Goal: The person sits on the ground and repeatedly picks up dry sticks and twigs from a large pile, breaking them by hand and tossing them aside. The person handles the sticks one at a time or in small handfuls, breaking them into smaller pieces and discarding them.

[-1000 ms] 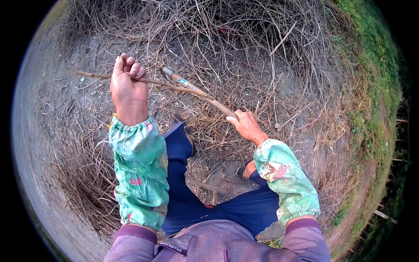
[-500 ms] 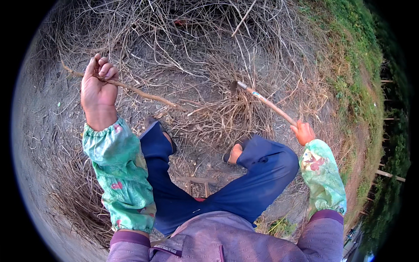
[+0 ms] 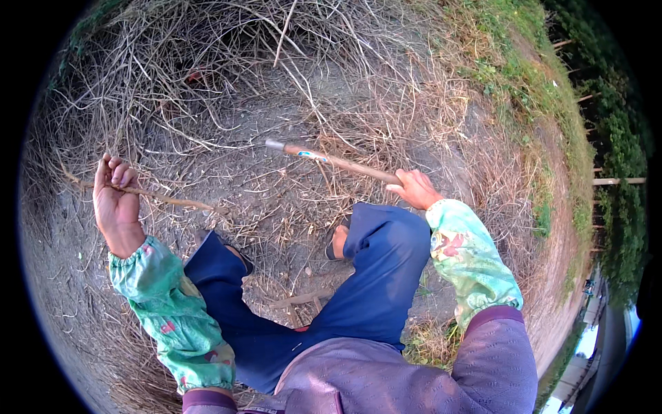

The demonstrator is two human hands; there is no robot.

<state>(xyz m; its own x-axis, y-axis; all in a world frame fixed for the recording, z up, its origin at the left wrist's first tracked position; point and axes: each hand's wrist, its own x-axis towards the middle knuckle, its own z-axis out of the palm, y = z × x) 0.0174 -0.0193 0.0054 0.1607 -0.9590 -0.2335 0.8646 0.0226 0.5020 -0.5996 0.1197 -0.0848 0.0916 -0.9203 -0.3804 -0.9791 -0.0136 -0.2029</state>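
My left hand point(image 3: 116, 207) has its fingers curled tight around a thin dry stick point(image 3: 162, 199), which runs out to the right of them. My right hand point(image 3: 412, 188) grips a wooden-handled tool point(image 3: 331, 160); its metal end lies left of those closed fingers, over bare ground point(image 3: 234, 148).

Tool point(image 3: 331, 160) head too small to tell, handle end hidden (inside right hand point(image 3: 414, 188))

Bare dirt patch point(image 3: 276, 148) lies open; tangled dry brush point(image 3: 172, 62) crowds beyond it.
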